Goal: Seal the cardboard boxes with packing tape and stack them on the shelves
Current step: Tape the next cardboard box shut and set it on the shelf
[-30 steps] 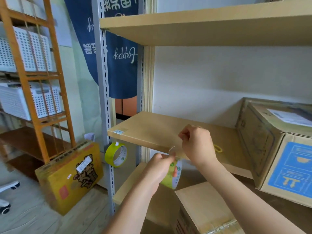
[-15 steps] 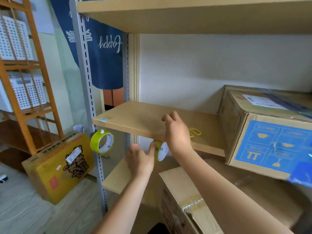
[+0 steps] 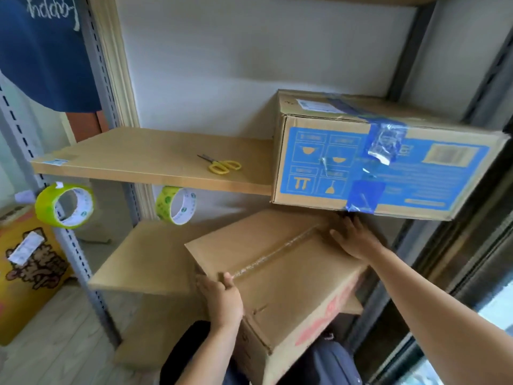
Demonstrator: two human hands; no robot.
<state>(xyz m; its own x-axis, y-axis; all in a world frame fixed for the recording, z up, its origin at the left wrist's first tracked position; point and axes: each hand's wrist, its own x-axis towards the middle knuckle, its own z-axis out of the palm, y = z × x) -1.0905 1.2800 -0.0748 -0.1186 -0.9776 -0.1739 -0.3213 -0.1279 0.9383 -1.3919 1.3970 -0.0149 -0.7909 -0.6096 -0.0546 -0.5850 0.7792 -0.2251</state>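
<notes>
A brown cardboard box with a clear tape seam along its top sits tilted in front of me, partly over the lower shelf. My left hand grips its near left edge, thumb on top. My right hand lies flat with straight fingers on the far right end of the box top. A blue-printed cardboard box, sealed with blue tape, stands on the middle shelf just above my right hand. Two yellow-green tape rolls hang under that shelf.
Yellow-handled scissors lie on the middle shelf, left of the blue-printed box. A yellow printed box leans on the floor at the left. Grey slotted uprights frame the shelves; a dark frame runs down the right.
My hands left the tape roll, which now hangs under the middle shelf. Both hands moved down and right onto the brown box. The view swung right and down.
</notes>
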